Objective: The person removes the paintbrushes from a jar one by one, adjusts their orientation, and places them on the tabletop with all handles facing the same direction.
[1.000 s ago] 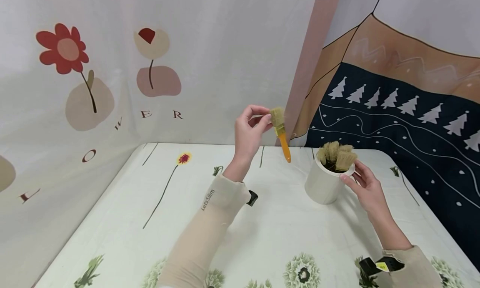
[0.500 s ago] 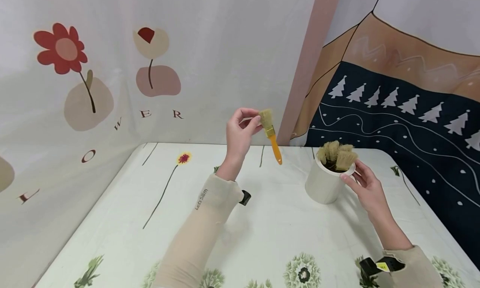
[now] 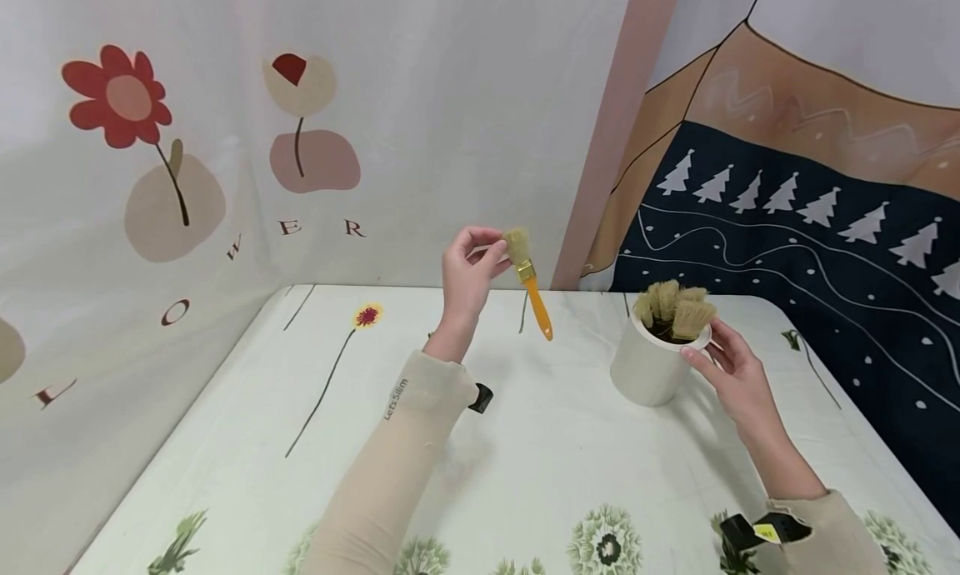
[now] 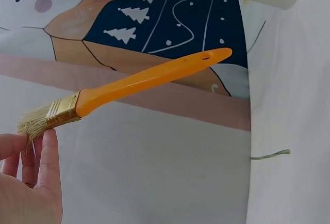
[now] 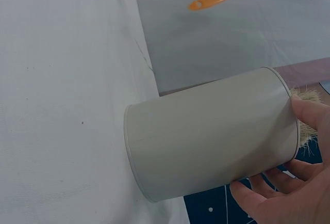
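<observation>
Above the table, my left hand (image 3: 467, 273) pinches a paintbrush (image 3: 534, 296) by its pale bristles. The brush hangs with its orange handle pointing down and to the right; a brass-coloured ferrule joins handle and bristles. In the left wrist view the fingertips (image 4: 49, 140) press the bristles of the paintbrush (image 4: 149, 79). My right hand (image 3: 738, 375) grips the rim of a white cylindrical pot (image 3: 647, 367), thumb at the front and fingers round the side. Several more brushes (image 3: 675, 308) stand bristles up in the pot, their handles hidden inside. The right wrist view shows the pot (image 5: 211, 136) close up.
A white cloth with printed flowers covers the table (image 3: 555, 442). Behind it hangs a pale curtain (image 3: 450, 125) with flower prints, and a dark cloth with printed trees (image 3: 780, 242) hangs at the right. Black straps are on both wrists.
My left hand has moved left and slightly down, carrying the paintbrush away from the pot. The right hand and pot have stayed in place.
</observation>
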`<state>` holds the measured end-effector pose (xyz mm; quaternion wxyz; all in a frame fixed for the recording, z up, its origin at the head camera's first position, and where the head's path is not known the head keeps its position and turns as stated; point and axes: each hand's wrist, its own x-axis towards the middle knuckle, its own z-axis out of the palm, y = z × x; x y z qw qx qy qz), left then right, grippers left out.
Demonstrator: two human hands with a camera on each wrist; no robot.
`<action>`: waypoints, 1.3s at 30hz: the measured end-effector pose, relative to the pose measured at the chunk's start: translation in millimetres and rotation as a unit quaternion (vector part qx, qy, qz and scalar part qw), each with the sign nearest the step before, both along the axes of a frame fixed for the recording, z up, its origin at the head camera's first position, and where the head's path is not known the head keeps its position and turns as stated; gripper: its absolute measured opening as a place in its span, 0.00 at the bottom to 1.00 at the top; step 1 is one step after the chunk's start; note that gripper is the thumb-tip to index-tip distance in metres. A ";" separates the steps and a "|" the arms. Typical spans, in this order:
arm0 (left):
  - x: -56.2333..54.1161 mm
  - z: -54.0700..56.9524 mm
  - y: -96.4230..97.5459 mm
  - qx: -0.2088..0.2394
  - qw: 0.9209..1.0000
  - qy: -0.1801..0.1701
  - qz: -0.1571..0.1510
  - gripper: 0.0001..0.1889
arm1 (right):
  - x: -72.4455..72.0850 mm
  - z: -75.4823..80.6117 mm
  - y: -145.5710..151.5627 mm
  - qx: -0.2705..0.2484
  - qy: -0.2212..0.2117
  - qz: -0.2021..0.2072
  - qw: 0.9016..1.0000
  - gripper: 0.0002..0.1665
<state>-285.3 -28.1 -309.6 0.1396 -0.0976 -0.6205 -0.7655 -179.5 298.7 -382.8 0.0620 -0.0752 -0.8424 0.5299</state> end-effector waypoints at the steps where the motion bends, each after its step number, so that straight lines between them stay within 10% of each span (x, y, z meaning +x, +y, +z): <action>1: -0.7 -1.4 -0.4 0.000 1.000 -0.004 0.000 0.08 | 0.0 0.0 0.2 0.000 -0.001 0.000 1.000 0.48; 39: -27.1 -68.8 9.6 -0.020 0.988 -0.152 -0.026 0.10 | 0.0 0.1 -1.4 -0.005 -0.005 -0.005 1.000 0.49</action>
